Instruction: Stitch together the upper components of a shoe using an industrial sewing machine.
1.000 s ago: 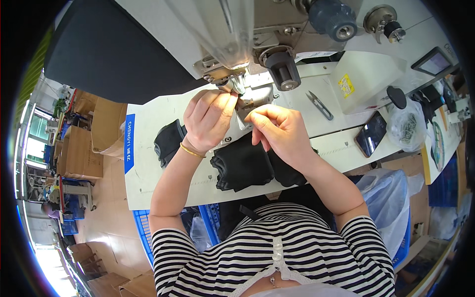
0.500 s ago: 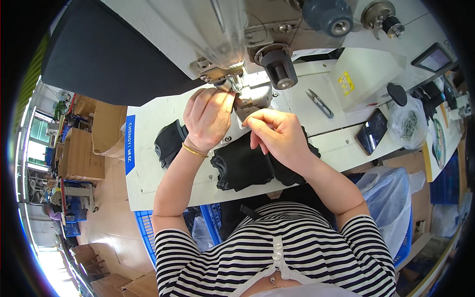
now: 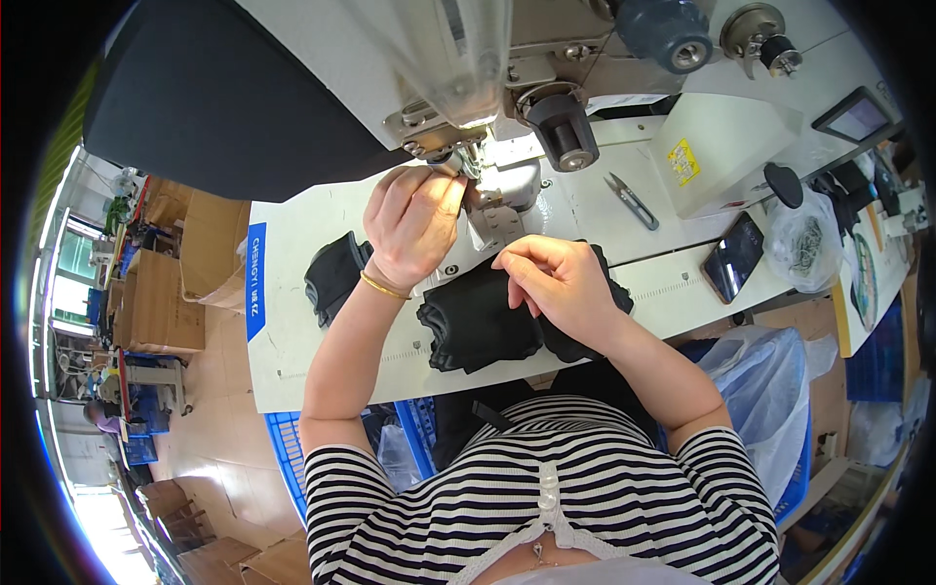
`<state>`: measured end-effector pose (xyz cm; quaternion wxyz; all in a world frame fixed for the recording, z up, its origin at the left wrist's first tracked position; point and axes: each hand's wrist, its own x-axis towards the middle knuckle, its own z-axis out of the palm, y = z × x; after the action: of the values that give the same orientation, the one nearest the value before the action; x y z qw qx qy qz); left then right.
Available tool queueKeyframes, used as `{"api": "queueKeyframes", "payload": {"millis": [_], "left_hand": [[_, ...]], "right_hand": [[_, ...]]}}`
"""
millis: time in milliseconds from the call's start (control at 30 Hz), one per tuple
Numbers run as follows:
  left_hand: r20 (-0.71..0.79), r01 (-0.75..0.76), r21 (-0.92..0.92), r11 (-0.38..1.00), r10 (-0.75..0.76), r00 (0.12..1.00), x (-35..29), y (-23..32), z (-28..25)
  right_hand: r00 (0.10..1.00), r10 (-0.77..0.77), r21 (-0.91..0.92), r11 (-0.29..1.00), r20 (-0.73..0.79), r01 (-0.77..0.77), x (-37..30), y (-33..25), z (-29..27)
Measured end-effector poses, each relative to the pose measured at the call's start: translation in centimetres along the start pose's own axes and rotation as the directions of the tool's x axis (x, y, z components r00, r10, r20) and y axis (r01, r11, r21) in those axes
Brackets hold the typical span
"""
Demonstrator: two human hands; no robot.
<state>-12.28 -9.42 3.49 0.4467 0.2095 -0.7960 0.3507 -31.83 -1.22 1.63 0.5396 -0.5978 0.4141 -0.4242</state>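
My left hand (image 3: 415,226) is raised to the needle area of a sewing machine (image 3: 450,146), its thumb and fingers pinched together just under the presser parts. Whatever lies between those fingertips is hidden or too small to name. Nearer to me, my right hand (image 3: 565,291) hovers over a folded stack of black fabric pieces (image 3: 480,327), thumb and forefinger closed together; I cannot make out anything in them. A smaller black fabric bundle (image 3: 334,276) rests on the white sewing table (image 3: 292,366), left of my left wrist.
Thread snips (image 3: 632,202) and a phone (image 3: 733,258) lie on the table to the right, near a clear plastic bag (image 3: 802,246). A large dark panel (image 3: 234,107) hangs at upper left. Blue baskets (image 3: 286,453) stand below the front edge; cardboard boxes (image 3: 161,302) are at left.
My right hand has drawn back slightly toward me, away from the needle plate. My left hand stays pinched by the needle area. The machine head appears shifted a little to the right.
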Motion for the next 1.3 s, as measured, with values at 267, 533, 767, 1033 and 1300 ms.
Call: {"api": "queueKeyframes", "payload": {"millis": [267,533,767,1033,1300], "left_hand": [[-0.025,-0.028,-0.001,1.000,0.028,0.999,-0.6,-0.1,0.1],[0.079,0.518,-0.116,0.848,-0.512,0.856,-2.8,1.7,0.5],[0.237,0.462,0.091,0.882,-0.470,0.850,-3.4,-1.3,-1.4],[0.598,0.368,0.366,0.855,-0.519,0.611,-14.8,-4.3,-13.8],[0.623,0.562,-0.168,0.810,-0.355,0.697,-6.5,6.6,-8.6]], "right_hand": [[1.000,-0.009,-0.003,1.000,-0.023,0.009,-0.7,1.2,-0.5],[0.874,-0.430,-0.791,0.605,-0.225,0.093,-3.0,4.7,-4.1],[0.931,-0.269,-0.779,0.627,-0.248,-0.027,-3.6,6.3,-4.7],[0.864,-0.464,-0.857,0.510,-0.195,0.081,-3.7,6.1,-4.0],[0.864,-0.405,-0.780,0.625,-0.299,0.023,-3.8,5.5,-3.2]]}}
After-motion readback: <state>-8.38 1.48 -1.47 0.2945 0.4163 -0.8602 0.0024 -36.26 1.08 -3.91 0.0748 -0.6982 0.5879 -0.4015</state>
